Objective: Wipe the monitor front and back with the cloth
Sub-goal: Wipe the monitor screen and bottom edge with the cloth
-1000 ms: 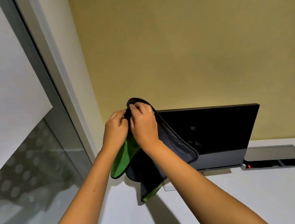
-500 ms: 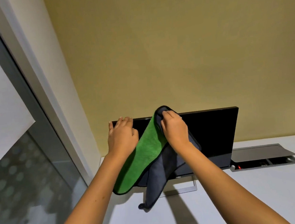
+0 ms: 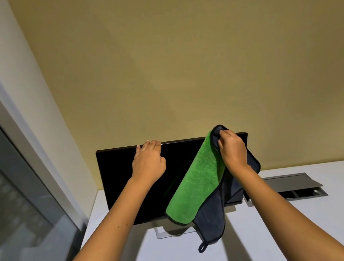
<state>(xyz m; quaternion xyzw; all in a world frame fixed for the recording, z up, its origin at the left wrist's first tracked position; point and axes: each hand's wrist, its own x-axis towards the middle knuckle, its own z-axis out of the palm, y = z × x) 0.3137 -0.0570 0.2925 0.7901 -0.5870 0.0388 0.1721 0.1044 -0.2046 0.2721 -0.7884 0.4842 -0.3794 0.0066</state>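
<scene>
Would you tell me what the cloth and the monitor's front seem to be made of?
The cloth looks like plush microfibre: fuzzy green pile on one face, smoother dark grey on the other, with a stitched black edge. The monitor front looks like glossy black glass or plastic, given its faint reflections; which one is unclear.

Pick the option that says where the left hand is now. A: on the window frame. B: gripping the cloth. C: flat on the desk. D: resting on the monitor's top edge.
D: the left hand rests on the top edge of the monitor, fingers over the rim, while the right hand alone holds the cloth.
</scene>
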